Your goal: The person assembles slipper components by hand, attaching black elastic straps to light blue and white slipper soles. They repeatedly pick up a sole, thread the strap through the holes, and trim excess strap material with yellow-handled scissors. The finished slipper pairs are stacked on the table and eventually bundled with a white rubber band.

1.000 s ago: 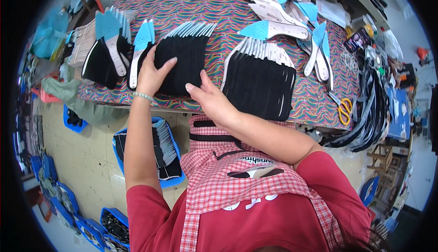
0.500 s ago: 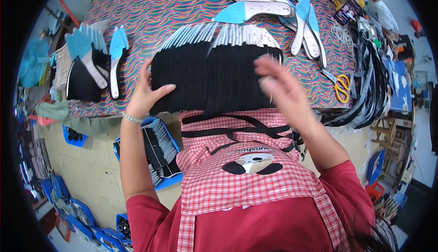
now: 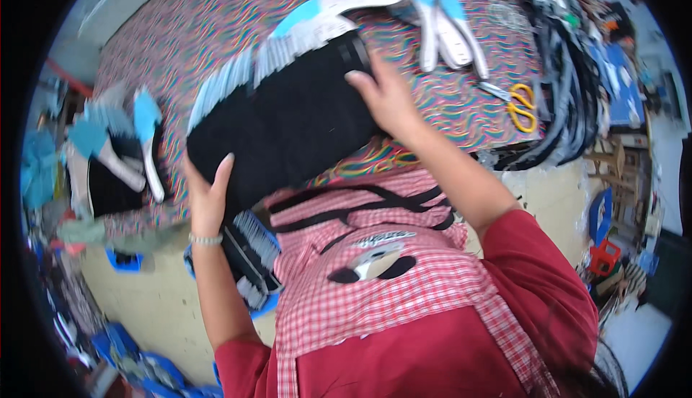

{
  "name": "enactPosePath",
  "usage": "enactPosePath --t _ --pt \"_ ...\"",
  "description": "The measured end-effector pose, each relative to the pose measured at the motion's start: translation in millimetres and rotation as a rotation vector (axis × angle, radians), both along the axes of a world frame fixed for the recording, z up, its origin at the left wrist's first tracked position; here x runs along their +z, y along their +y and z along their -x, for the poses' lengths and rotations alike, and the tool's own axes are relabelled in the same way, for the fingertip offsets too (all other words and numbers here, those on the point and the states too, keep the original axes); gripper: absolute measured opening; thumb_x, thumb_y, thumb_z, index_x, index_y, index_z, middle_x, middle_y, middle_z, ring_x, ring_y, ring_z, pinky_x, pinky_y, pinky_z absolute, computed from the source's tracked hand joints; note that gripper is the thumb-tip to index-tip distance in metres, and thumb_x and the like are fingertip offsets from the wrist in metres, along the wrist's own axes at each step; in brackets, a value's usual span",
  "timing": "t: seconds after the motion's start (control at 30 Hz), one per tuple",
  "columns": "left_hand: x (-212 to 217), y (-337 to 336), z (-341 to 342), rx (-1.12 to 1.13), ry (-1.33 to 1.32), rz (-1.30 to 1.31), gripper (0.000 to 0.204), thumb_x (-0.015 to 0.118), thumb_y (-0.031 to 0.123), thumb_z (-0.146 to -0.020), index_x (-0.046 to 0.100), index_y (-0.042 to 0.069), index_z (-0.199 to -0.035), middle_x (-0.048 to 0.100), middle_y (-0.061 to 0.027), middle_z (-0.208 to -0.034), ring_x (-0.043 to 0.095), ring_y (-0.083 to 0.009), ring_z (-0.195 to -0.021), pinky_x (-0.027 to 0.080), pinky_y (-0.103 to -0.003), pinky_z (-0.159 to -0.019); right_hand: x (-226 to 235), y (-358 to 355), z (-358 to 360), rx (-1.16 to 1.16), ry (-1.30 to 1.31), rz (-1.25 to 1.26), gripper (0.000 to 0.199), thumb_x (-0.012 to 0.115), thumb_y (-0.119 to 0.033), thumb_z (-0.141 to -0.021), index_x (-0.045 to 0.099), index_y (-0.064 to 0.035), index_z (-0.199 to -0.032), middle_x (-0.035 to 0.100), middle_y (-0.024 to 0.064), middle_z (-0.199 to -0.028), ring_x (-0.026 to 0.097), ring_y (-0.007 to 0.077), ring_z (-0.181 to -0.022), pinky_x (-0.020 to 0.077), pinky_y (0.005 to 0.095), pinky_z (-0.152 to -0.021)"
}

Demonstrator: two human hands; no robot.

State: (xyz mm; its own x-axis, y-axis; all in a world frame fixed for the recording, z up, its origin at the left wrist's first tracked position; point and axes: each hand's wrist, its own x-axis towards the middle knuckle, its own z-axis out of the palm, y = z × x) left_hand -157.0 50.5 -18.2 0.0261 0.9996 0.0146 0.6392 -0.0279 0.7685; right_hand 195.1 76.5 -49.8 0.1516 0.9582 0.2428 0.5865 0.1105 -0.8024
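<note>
A long row of black-covered shoe insoles [image 3: 288, 120], pressed together on edge with pale blue and white ends along the far side, lies tilted at the table's near edge. My left hand [image 3: 207, 192] grips its left end, with the thumb on the near face and the fingers hidden behind. At the right end, higher up, my right hand [image 3: 387, 95] clasps the row, its thumb lying over the black side. To the left are more insoles, black with blue-and-white boards [image 3: 108, 156], and a single blue-and-white insole board [image 3: 149, 142].
Loose blue-and-white insole boards [image 3: 447, 30] lie across the back of the patterned table [image 3: 209, 30]. Yellow-handled scissors [image 3: 519, 106] rest at the right, beside hanging dark strips [image 3: 569, 102]. Below the table, a blue crate [image 3: 265, 306] holds more black pieces.
The row of insoles has swung, its left end lower and its right end higher. My right hand, blurred and off the row's face before, now grips the right end. The view has shifted.
</note>
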Motion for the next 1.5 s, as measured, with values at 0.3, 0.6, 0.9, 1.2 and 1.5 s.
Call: enactPosePath --t 0.3,0.6,0.9,1.2,1.5 --pt "-9.3 -17.9 48.6 0.078 -0.130 0.055 0.054 0.041 0.021 -0.103 0.022 0.000 -0.149 0.026 -0.0152 -0.154 0.029 -0.0254 -0.139 0.020 -0.034 -0.114 29.5 17.9 -169.6 -0.386 -0.208 -0.072 0.024 0.065 -0.024 -0.089 0.070 -0.0042 -0.101 0.067 0.0140 -0.085 0.065 0.0246 -0.079 0.0500 0.0331 -0.071" --pt "0.3 -27.0 45.4 0.220 -0.115 0.057 0.051 0.045 0.027 -0.102 0.035 -0.002 -0.143 0.038 -0.0159 -0.147 0.038 -0.0220 -0.134 0.029 -0.033 -0.109 -4.0 80.8 -374.4 -0.430 -0.449 0.410 0.022 0.063 -0.025 -0.087 0.071 -0.0060 -0.095 0.069 0.0158 -0.099 0.065 0.0316 -0.096 0.0508 0.0415 -0.082" --pt "3.4 -36.1 54.0 0.293 -0.110 -0.018 0.050 0.047 0.024 -0.101 0.037 -0.002 -0.142 0.040 -0.0150 -0.146 0.038 -0.0220 -0.134 0.029 -0.034 -0.111 40.2 90.7 -394.4 -0.495 -0.243 -0.177 0.024 0.059 -0.024 -0.090 0.067 -0.0012 -0.091 0.069 0.0153 -0.085 0.069 0.0232 -0.078 0.0531 0.0373 -0.073" --pt "-2.1 -54.2 65.1 0.258 -0.032 -0.051 0.048 0.048 0.023 -0.101 0.040 -0.001 -0.141 0.040 -0.0139 -0.146 0.038 -0.0221 -0.134 0.028 -0.034 -0.111 75.5 82.6 -385.1 -0.264 0.143 0.105 0.024 0.059 -0.013 -0.092 0.066 -0.0086 -0.115 0.068 0.0025 -0.091 0.063 0.0085 -0.075 0.0491 0.0232 -0.066" --pt "5.9 -75.5 78.3 0.330 -0.069 -0.034 0.049 0.050 0.023 -0.100 0.039 0.001 -0.142 0.038 -0.0131 -0.147 0.041 -0.0209 -0.130 0.034 -0.033 -0.107 6.4 98.6 -308.6 -0.355 -1.158 0.284 0.017 0.061 -0.015 -0.082 0.072 -0.0066 -0.091 0.069 0.0127 -0.094 0.068 0.0257 -0.091 0.0540 0.0400 -0.078"
